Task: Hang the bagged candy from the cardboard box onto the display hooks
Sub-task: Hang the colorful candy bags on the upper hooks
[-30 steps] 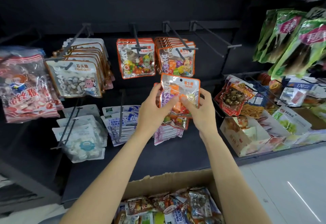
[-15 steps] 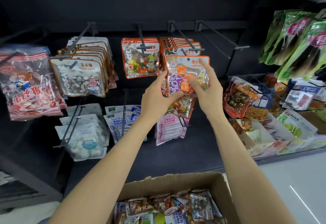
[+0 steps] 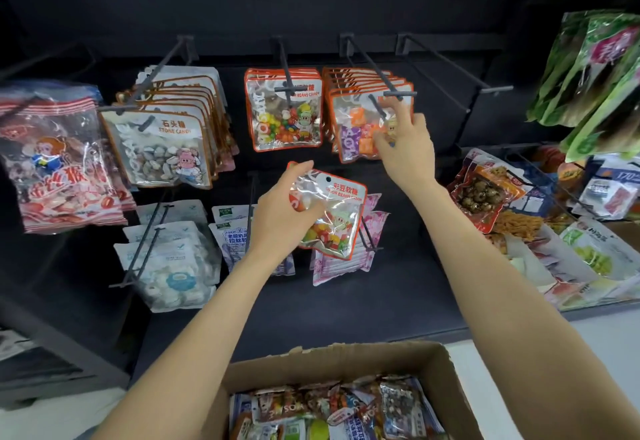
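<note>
My left hand grips a clear, orange-edged bag of colour bean candy in front of the lower hooks, below the hanging bags of the same kind. My right hand reaches up to the front sugar-cube candy bag. That bag hangs on a black display hook with several like it behind. The thumb lies on the bag's front and the fingers reach toward the hook's tip. The cardboard box sits open at the bottom, with several mixed candy bags inside.
Stone candy bags and red-striped bags hang on the left. An empty hook juts out on the right. White and pink bags hang on the lower hooks. Green bags and shelf snacks crowd the right.
The sugar-cube bag went up from both hands onto the hook. My left hand let go of it and dropped lower with the colour bean bag. My right hand stayed on the hung bag.
</note>
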`<action>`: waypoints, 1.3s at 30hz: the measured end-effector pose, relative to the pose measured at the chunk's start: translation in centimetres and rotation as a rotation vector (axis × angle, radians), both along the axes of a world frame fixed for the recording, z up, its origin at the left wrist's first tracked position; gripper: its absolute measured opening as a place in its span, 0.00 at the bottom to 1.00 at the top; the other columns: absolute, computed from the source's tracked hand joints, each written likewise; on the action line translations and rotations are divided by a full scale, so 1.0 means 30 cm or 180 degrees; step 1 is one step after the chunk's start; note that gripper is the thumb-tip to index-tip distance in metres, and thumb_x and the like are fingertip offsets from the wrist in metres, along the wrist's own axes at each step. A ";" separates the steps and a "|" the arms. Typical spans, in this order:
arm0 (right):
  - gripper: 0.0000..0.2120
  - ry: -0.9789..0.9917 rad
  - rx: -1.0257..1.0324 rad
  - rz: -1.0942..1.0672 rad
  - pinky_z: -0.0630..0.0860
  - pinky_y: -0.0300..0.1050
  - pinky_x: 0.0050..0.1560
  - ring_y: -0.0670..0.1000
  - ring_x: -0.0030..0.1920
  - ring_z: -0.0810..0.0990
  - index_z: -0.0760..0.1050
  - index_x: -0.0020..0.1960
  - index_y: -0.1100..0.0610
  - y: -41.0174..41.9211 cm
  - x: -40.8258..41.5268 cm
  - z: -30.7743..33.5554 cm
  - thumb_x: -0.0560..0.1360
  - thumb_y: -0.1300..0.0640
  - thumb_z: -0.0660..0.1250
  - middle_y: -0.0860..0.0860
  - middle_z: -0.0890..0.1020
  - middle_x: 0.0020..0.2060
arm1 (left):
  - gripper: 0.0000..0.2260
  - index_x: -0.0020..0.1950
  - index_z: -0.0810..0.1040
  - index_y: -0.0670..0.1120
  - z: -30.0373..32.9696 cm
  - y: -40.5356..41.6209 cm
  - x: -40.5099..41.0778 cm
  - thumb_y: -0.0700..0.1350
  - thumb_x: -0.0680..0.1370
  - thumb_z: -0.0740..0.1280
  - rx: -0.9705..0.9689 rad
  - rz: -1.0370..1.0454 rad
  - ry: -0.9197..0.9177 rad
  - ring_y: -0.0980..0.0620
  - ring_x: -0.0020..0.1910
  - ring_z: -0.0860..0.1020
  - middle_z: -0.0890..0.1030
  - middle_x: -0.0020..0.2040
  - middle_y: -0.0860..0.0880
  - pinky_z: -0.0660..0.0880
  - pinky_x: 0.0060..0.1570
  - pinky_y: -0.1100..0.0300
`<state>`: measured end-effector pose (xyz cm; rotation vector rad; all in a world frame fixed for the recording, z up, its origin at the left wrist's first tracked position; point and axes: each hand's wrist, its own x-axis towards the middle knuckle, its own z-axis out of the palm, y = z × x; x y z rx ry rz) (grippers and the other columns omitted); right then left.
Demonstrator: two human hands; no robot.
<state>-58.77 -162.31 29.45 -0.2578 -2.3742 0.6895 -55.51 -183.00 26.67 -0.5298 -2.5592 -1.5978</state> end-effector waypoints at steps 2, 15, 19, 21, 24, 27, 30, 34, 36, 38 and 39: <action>0.21 -0.0031 0.0422 -0.0328 0.73 0.53 0.52 0.60 0.55 0.71 0.66 0.71 0.51 -0.003 -0.023 -0.016 0.78 0.55 0.60 0.61 0.71 0.58 | 0.26 0.67 0.69 0.64 0.010 -0.030 0.004 0.45 0.74 0.71 0.0073 -0.0067 0.0029 0.71 0.48 0.75 0.67 0.68 0.64 0.77 0.55 0.56; 0.21 0.0671 -0.1518 0.1293 0.73 0.37 0.46 0.42 0.47 0.78 0.66 0.66 0.45 -0.302 0.262 -0.079 0.78 0.62 0.64 0.43 0.78 0.51 | 0.26 0.69 0.66 0.54 0.047 -0.104 -0.011 0.40 0.75 0.71 0.0607 -0.0249 0.0887 0.66 0.67 0.67 0.68 0.66 0.64 0.66 0.63 0.71; 0.21 0.0716 -0.1320 0.1223 0.73 0.36 0.49 0.49 0.47 0.76 0.71 0.68 0.51 -0.331 0.153 -0.028 0.77 0.66 0.62 0.45 0.78 0.55 | 0.28 0.72 0.65 0.49 0.096 -0.138 -0.064 0.41 0.75 0.71 0.0581 -0.0083 0.1050 0.58 0.71 0.65 0.68 0.71 0.54 0.64 0.68 0.65; 0.21 0.0750 -0.1293 0.1167 0.71 0.32 0.56 0.49 0.52 0.75 0.71 0.68 0.52 -0.352 0.113 -0.004 0.77 0.66 0.62 0.45 0.77 0.56 | 0.28 0.72 0.65 0.48 0.127 -0.137 -0.094 0.40 0.75 0.71 0.0602 0.0006 0.1029 0.58 0.70 0.65 0.68 0.72 0.52 0.64 0.67 0.68; 0.22 0.0758 -0.1258 0.1020 0.69 0.30 0.52 0.47 0.47 0.74 0.72 0.68 0.50 -0.360 0.070 0.006 0.77 0.65 0.62 0.49 0.79 0.54 | 0.28 0.72 0.66 0.47 0.145 -0.128 -0.130 0.38 0.75 0.70 0.0628 0.0004 0.1045 0.63 0.67 0.66 0.69 0.71 0.51 0.66 0.62 0.73; 0.22 0.0714 -0.1303 0.0956 0.70 0.31 0.45 0.46 0.40 0.73 0.73 0.67 0.49 -0.359 0.061 0.017 0.77 0.66 0.62 0.50 0.78 0.54 | 0.28 0.73 0.66 0.46 0.140 -0.121 -0.159 0.38 0.74 0.71 0.0604 -0.0014 0.1029 0.60 0.69 0.66 0.69 0.71 0.51 0.66 0.66 0.69; 0.21 0.0738 -0.1360 0.0931 0.67 0.22 0.47 0.48 0.52 0.72 0.74 0.66 0.50 -0.354 0.079 0.025 0.77 0.66 0.61 0.48 0.77 0.55 | 0.28 0.72 0.66 0.45 0.132 -0.115 -0.159 0.38 0.74 0.71 0.0679 -0.0073 0.0998 0.62 0.68 0.66 0.70 0.70 0.51 0.65 0.63 0.74; 0.20 0.0735 -0.1413 0.0876 0.67 0.22 0.46 0.48 0.52 0.72 0.75 0.65 0.50 -0.346 0.094 0.039 0.77 0.65 0.61 0.49 0.78 0.54 | 0.28 0.73 0.66 0.43 0.125 -0.109 -0.155 0.40 0.75 0.71 0.0710 -0.0083 0.1012 0.57 0.70 0.66 0.70 0.71 0.49 0.63 0.64 0.74; 0.19 0.0710 -0.1414 0.0824 0.70 0.26 0.42 0.49 0.44 0.75 0.76 0.64 0.50 -0.350 0.094 0.054 0.77 0.63 0.61 0.47 0.79 0.55 | 0.28 0.73 0.66 0.43 0.129 -0.110 -0.158 0.41 0.75 0.71 0.0709 -0.0049 0.1000 0.59 0.69 0.66 0.70 0.71 0.49 0.64 0.63 0.75; 0.17 0.0719 -0.1422 0.0775 0.71 0.28 0.40 0.46 0.40 0.77 0.78 0.62 0.50 -0.355 0.093 0.066 0.77 0.62 0.61 0.44 0.79 0.56 | 0.27 0.72 0.67 0.43 0.135 -0.112 -0.159 0.42 0.75 0.71 0.0721 -0.0009 0.0979 0.61 0.68 0.67 0.71 0.70 0.48 0.65 0.62 0.75; 0.16 0.0735 -0.1447 0.0739 0.72 0.29 0.42 0.43 0.39 0.77 0.78 0.61 0.51 -0.357 0.094 0.070 0.77 0.61 0.62 0.43 0.79 0.56 | 0.27 0.72 0.68 0.43 0.137 -0.114 -0.159 0.42 0.75 0.71 0.0746 -0.0001 0.0950 0.62 0.67 0.67 0.72 0.70 0.48 0.66 0.61 0.75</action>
